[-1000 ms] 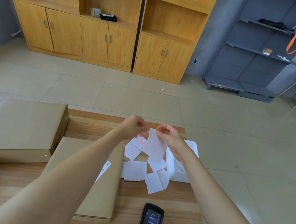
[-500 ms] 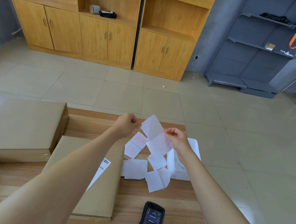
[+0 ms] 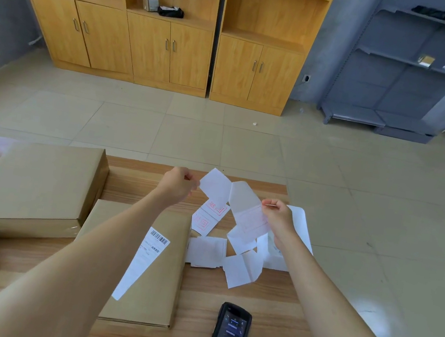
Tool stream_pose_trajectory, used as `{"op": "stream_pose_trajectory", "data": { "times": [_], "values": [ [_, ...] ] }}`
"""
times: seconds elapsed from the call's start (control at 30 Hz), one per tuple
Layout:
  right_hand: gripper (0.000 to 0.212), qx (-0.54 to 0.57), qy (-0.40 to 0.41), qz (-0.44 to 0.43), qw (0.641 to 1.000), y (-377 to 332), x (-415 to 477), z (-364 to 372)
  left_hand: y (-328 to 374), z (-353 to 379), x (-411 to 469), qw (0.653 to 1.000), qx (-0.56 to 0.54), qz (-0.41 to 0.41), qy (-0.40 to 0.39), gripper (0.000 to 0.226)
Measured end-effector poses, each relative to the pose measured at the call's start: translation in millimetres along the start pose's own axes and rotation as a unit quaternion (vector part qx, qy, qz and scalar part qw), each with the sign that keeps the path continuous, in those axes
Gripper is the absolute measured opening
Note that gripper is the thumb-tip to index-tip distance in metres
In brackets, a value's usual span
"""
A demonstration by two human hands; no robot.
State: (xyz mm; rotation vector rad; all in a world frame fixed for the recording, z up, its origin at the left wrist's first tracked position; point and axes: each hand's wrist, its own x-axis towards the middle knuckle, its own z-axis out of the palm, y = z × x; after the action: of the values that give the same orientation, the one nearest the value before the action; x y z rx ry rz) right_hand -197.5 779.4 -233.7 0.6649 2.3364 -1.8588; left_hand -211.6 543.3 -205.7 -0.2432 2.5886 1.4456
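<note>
Left hand (image 3: pixel 179 186) is pinching one end of the white label strip (image 3: pixel 242 198); right hand (image 3: pixel 278 218) is pinching further along. Strip is hanging above the wooden table (image 3: pixel 267 305), tail draping down near the flat cardboard box (image 3: pixel 161 280).

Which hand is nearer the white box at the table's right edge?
Right. The right hand is held right at the white box, pinching the label strip; the left hand pinches its other end, well to the box's left.
</note>
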Motion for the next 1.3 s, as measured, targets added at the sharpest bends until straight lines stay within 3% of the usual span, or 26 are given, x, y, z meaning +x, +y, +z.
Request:
{"op": "stream_pose_trajectory", "data": {
  "times": [0.33,0.47,0.63,0.77,0.9,1.0,1.17,1.3],
  "values": [
    [0.035,-0.144,0.012,0.058,0.988,37,15,-1,-15,-2,4,0.999,-0.015,-0.044,0.016,0.010],
    [0.032,-0.167,0.025,0.068,0.983,46,17,-2,-18,-2,4,0.999,-0.012,-0.038,-0.004,0.020],
    [0.030,-0.207,0.014,0.092,0.974,49,19,1,-14,2,0,0.999,-0.025,-0.031,-0.018,0.016],
    [0.018,-0.177,-0.019,0.075,0.981,43,16,3,-11,3,1,0.999,-0.033,-0.027,-0.025,0.014],
    [0.037,-0.104,-0.157,0.005,0.982,22,1,10,-7,3,3,0.998,-0.039,-0.031,-0.026,0.015],
    [0.042,-0.054,-0.213,-0.010,0.976,4,-10,23,-4,3,2,0.998,-0.046,-0.028,-0.027,0.018],
    [0.007,-0.006,-0.194,-0.009,0.981,-8,-17,39,1,-2,-2,0.998,-0.055,-0.016,-0.024,0.019],
    [0.008,0.017,-0.185,-0.010,0.983,-10,-20,44,0,-9,-9,0.997,-0.067,-0.008,-0.031,0.025]
  ]
}}
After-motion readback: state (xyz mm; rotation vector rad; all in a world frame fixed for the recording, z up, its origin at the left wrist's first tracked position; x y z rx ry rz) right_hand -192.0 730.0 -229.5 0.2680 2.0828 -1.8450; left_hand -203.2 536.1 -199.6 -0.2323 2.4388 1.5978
